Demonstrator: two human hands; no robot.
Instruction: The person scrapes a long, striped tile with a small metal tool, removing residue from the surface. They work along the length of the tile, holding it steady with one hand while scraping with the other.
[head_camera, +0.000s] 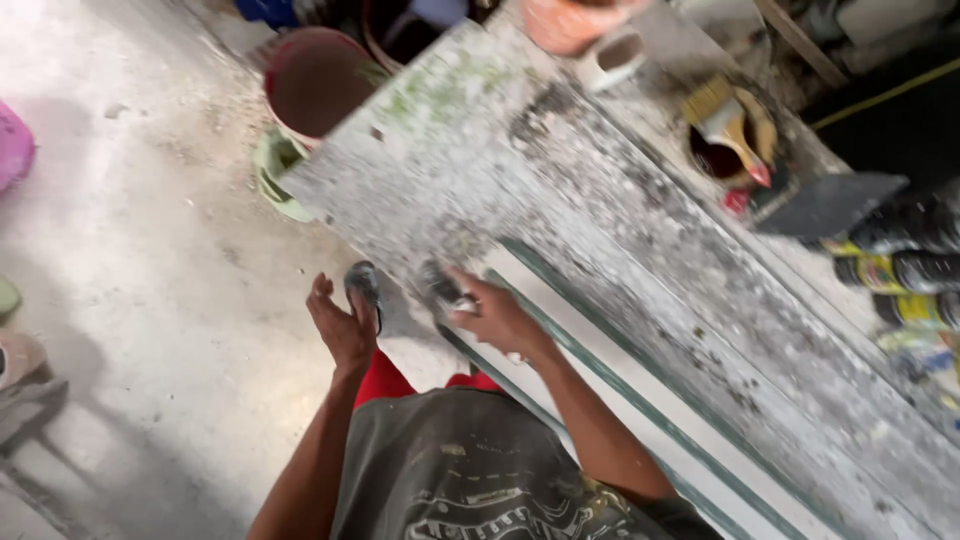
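Note:
My right hand (497, 318) grips a small dark pad (438, 285), blurred, and presses it on the near end of a long white strip with green edges (600, 385). The strip lies along a plaster-stained workbench (560, 190). My left hand (341, 327) is held up flat beside the bench's near corner, fingers apart, with nothing in it. Just past its fingertips there is a dark shoe (363, 283) on the concrete floor.
A red bucket (315, 80) and a green bowl (273, 175) stand on the floor by the bench's far corner. On the bench's far side are an orange pot (570, 20), a white cup (615, 55), a paintbrush on a tin (728, 125), a dark trowel (830, 205) and spray cans (900, 270).

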